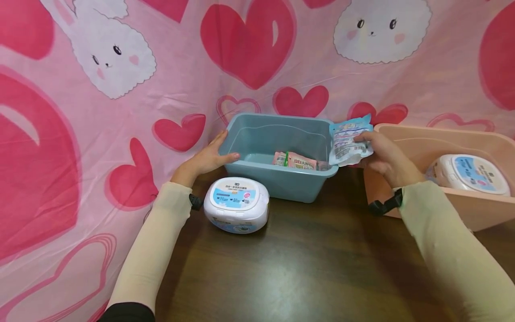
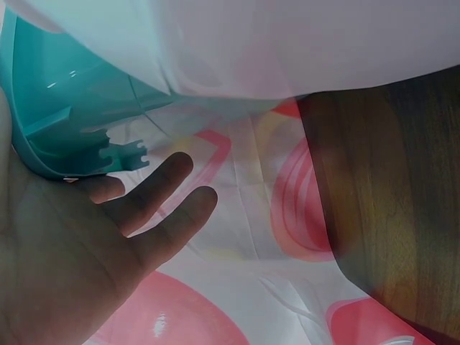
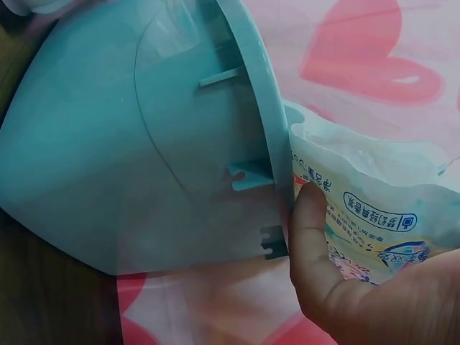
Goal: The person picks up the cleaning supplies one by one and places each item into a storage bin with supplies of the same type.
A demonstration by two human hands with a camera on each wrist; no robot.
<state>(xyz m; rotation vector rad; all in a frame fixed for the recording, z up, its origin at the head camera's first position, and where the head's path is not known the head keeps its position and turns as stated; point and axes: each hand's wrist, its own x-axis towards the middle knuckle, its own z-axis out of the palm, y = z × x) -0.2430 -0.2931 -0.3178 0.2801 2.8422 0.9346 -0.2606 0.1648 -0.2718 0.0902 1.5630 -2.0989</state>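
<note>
Head view: pinching blue-and-white packet in right hand, just outside right end of blue bin. Per right wrist view, close up against rim; can't tell if touching. Resting left hand at left end of same bin, visible fingers loosely extended, gripping nothing. Inside bin: pink packets. In front of bin, on dark table: white tub. Off to the right: peach bin with second tub inside.

Probably mid-step on passing packet over rim, likely inward to join pink ones; can't confirm direction. If inward, would call for raising packet clear of rim, swinging left, then loosening right pinch above bin floor. Worth bracing with left hand against sliding.
</note>
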